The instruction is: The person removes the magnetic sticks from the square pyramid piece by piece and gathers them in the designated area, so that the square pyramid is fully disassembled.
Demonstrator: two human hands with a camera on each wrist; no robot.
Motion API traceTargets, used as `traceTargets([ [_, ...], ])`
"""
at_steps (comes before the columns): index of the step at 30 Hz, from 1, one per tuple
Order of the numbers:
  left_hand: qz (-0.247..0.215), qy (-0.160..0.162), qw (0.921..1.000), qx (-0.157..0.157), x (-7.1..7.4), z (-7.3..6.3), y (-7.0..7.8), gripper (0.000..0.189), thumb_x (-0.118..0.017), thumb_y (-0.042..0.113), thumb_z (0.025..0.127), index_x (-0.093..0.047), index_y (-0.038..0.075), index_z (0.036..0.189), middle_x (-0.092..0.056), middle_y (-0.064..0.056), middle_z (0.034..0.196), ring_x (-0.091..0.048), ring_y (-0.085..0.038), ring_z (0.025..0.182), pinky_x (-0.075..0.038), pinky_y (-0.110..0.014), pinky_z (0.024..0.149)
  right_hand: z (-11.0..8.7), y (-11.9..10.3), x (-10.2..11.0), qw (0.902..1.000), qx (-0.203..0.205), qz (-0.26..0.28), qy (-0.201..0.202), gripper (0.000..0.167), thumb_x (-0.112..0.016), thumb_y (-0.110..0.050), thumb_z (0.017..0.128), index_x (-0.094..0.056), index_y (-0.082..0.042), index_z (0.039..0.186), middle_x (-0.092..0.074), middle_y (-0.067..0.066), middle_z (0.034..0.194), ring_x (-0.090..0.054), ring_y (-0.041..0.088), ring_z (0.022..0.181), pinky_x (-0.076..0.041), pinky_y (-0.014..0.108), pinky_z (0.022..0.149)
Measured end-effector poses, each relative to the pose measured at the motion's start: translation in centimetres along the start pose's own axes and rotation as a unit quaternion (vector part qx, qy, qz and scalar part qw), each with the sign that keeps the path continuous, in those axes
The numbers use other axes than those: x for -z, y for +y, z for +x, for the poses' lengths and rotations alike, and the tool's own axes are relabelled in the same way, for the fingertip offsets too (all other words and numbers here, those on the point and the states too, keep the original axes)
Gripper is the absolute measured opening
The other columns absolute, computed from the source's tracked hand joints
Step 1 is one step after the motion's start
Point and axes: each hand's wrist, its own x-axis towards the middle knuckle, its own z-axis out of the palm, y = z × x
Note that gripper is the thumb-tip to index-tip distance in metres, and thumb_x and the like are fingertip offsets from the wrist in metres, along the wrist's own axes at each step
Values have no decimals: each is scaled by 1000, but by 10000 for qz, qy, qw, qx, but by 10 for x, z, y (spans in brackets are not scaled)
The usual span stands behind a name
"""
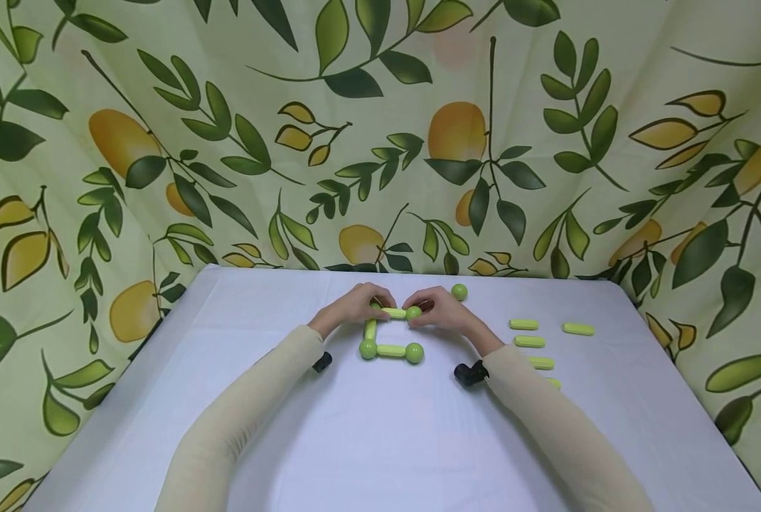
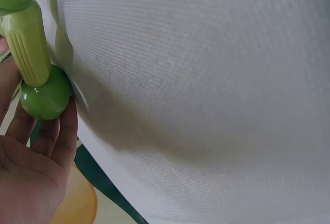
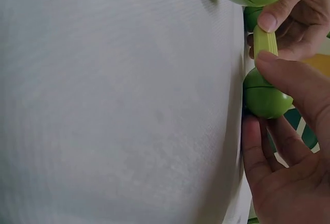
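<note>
Light-green ribbed rods and green balls form a three-sided frame on the table, its right side unbridged. My left hand (image 1: 358, 304) grips the far-left ball (image 2: 45, 97), fingers around it, with the thumb on the far rod (image 1: 393, 313). At that rod's other end, my right hand (image 1: 443, 311) holds the far-right ball (image 3: 265, 95), fingers beneath and thumb over the joint. The left rod (image 1: 370, 333) runs down to the near-left ball (image 1: 368, 348). From there the near rod (image 1: 390, 350) reaches the near-right ball (image 1: 414, 353). Fingers partly hide the far-left ball in the head view.
A loose green ball (image 1: 459, 291) lies behind my right hand. Several loose rods (image 1: 529, 341) lie right of it, some partly covered by the right sleeve (image 1: 547, 412). Another rod (image 1: 578, 329) sits farther right. A leaf-patterned curtain (image 1: 380, 142) hangs behind the white table (image 1: 387, 441).
</note>
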Motion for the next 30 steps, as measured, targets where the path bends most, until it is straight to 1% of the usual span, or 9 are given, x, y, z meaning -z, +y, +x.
traceTargets([
  [4,28,-30,10000,-35,0,0,1,14,-75,3,92,-76,6,105,-73,-1,102,-66,-15,100,-50,-30,94,1,-1,0,9999,-151,-62,-45,28,-83,3,82,-76,-2,108,-72,5,104,-61,20,92,-52,34,85],
  [8,51,-48,10000,-69,0,0,1,14,-75,3,92,-76,5,106,-73,-1,103,-66,-15,100,-50,-30,94,-1,-2,0,9996,-235,-34,-132,27,-81,3,84,-75,-1,110,-72,6,107,-60,21,93,-51,34,85],
  [12,36,-73,9999,-113,1,0,1,14,-75,3,92,-76,5,106,-73,-1,102,-66,-15,99,-50,-29,94,-1,-3,2,9993,-261,-17,-262,25,-79,2,87,-76,-2,111,-71,6,107,-58,20,90,-50,32,81],
  [16,9,-113,9998,-160,2,-1,0,14,-75,2,92,-76,5,105,-73,-1,102,-66,-14,98,-50,-29,93,-2,-4,6,9988,-179,-104,-446,25,-77,2,88,-76,-2,113,-71,7,106,-55,19,87,-48,30,79],
  [20,9,-112,9998,-176,3,-2,0,14,-75,3,92,-76,4,106,-73,-1,102,-66,-14,97,-50,-30,93,-4,-5,10,9983,-78,-239,-525,27,-76,1,89,-74,0,116,-71,10,110,-58,22,91,-50,36,84],
  [25,-16,-47,9999,-158,3,-4,-1,15,-76,2,91,-76,4,106,-73,-2,102,-66,-14,96,-51,-29,91,-11,-4,17,9985,35,-348,-410,29,-76,-4,91,-71,2,120,-70,13,118,-62,25,105,-52,44,94],
  [30,-60,-9,10000,-54,4,-6,-3,15,-76,2,91,-76,4,106,-73,-1,101,-65,-13,95,-51,-28,90,-21,-5,29,9996,115,-150,-224,30,-76,-7,93,-70,4,120,-68,18,120,-61,27,109,-51,45,96],
])
